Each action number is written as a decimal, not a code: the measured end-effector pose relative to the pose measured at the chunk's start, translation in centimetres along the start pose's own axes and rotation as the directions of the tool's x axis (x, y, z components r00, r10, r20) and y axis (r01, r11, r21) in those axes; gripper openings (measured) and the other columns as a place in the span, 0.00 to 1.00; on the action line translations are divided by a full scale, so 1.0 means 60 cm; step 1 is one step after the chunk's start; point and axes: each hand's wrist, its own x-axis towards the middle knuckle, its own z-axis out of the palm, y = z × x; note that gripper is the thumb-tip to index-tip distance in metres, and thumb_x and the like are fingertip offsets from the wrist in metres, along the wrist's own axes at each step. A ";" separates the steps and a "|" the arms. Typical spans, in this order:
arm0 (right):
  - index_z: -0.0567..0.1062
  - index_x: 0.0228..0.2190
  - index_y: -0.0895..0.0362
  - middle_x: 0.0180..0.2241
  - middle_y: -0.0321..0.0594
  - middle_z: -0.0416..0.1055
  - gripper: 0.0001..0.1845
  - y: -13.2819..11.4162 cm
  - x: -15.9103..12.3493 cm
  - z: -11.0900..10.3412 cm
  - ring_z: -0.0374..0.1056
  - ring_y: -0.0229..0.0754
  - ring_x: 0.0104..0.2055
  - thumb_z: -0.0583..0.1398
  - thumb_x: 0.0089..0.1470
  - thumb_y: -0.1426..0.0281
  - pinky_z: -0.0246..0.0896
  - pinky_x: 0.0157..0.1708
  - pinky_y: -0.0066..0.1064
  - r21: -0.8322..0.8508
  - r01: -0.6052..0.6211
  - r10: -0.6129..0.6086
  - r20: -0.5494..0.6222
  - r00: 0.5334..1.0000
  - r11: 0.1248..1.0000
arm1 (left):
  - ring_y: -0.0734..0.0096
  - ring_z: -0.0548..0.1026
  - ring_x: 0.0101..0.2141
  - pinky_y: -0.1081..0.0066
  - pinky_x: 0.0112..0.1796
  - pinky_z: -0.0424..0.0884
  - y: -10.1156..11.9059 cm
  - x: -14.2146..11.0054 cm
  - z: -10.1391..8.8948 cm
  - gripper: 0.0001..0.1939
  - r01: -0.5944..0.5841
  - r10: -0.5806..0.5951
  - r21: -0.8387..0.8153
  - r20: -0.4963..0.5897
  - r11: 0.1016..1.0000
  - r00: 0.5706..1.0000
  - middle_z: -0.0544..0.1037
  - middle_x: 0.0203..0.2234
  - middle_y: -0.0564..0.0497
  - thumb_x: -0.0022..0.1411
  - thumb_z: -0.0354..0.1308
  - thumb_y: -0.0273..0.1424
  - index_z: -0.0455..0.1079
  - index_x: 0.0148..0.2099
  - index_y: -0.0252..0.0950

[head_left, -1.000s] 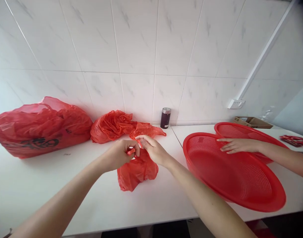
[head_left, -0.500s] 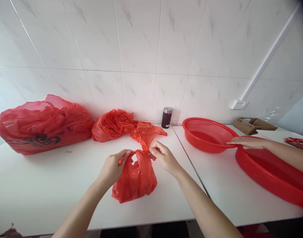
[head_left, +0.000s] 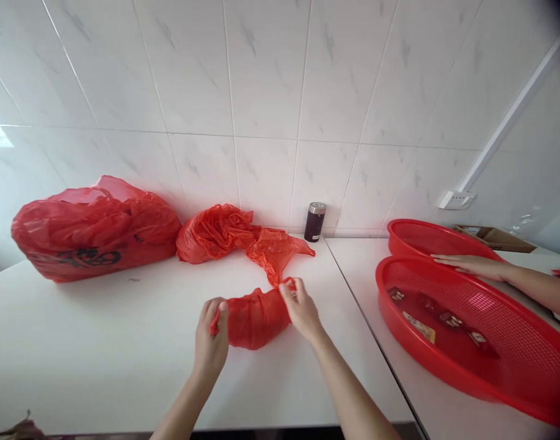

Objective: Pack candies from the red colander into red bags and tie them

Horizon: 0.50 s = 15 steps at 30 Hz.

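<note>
A filled red plastic bag (head_left: 258, 319) is stretched sideways between my two hands, just over the white table. My left hand (head_left: 212, 335) is closed round one gathered end of it, and a bit of red plastic pokes out of the fist. At the other end my right hand (head_left: 301, 308) pinches the plastic between thumb and fingers. What the bag contains is hidden. Right behind my right hand, a loose red bag (head_left: 275, 247) trails from a crumpled red bag (head_left: 213, 232) on the table.
A large stuffed red bag (head_left: 96, 235) lies at the left. By the wall stands a dark flask (head_left: 315, 222). At the right, another person's hand (head_left: 472, 266) rests by two red baskets; the near basket (head_left: 444, 373) holds several small packets. Behind is a cardboard box (head_left: 509, 237).
My hands have pulled apart, drawing the bag's top out sideways. The near red basket has come left and tilted, so its packets show. My view has shifted slightly left.
</note>
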 end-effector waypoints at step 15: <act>0.48 0.22 0.52 0.20 0.29 0.53 0.16 0.070 0.012 -0.001 0.53 0.37 0.23 0.54 0.45 0.66 0.53 0.24 0.26 0.022 0.062 -0.063 0.093 0.994 0.998 | 0.65 0.71 0.24 0.73 0.26 0.59 -0.036 0.067 0.036 0.18 0.054 -0.135 0.310 0.244 0.949 0.960 0.72 0.21 0.54 0.68 0.34 0.43 0.61 0.35 0.44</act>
